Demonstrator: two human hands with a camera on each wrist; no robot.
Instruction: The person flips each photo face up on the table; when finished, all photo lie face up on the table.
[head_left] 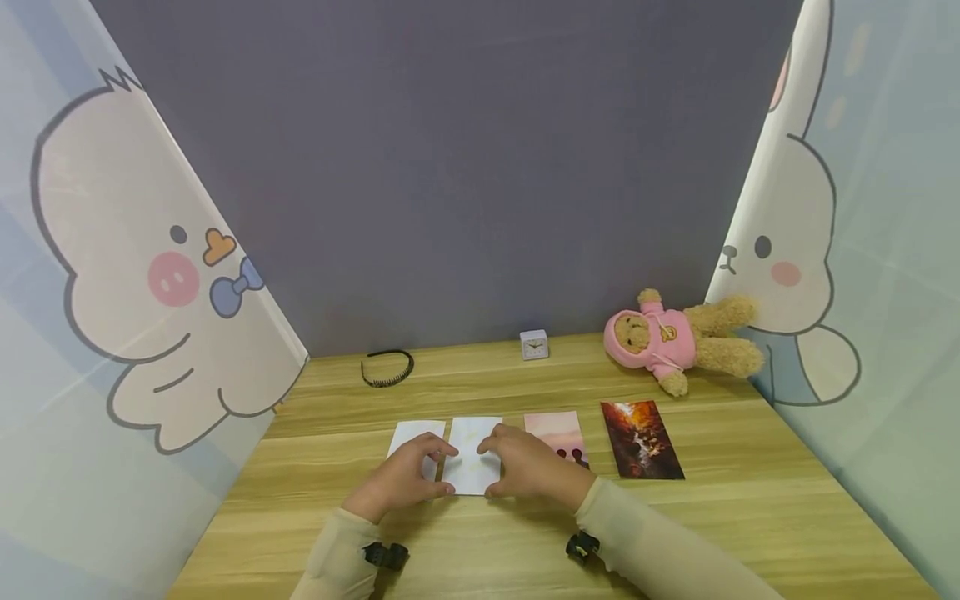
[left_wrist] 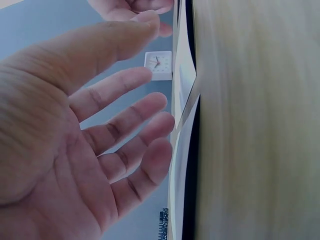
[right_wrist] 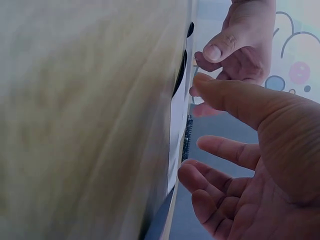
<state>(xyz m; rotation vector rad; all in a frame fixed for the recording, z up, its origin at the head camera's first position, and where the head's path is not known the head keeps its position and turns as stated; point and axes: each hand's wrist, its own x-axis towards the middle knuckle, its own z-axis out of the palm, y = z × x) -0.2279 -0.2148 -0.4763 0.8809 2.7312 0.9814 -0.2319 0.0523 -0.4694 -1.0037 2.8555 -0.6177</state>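
Observation:
A white card point(head_left: 470, 468) with faint yellowish marks lies flat between my two hands. My left hand point(head_left: 405, 475) hovers at its left side with fingers spread and bent a little, partly covering another white card point(head_left: 411, 430). Over the right side is my right hand point(head_left: 528, 464), its thumb apart from the loosely bent fingers. Neither palm holds anything in the wrist views; whether fingertips touch the card, I cannot tell. Beside the right hand lies a pink picture card point(head_left: 553, 423), its lower part hidden by the hand and wrist. Farther right is a dark red and orange picture card point(head_left: 642, 442).
Along the back of the wooden table point(head_left: 480, 550) are a black headband point(head_left: 408, 367), a small white clock point(head_left: 535, 345) and a teddy bear in a pink hoodie point(head_left: 667, 333). A grey panel point(head_left: 465, 183) stands behind, with cartoon-printed side walls.

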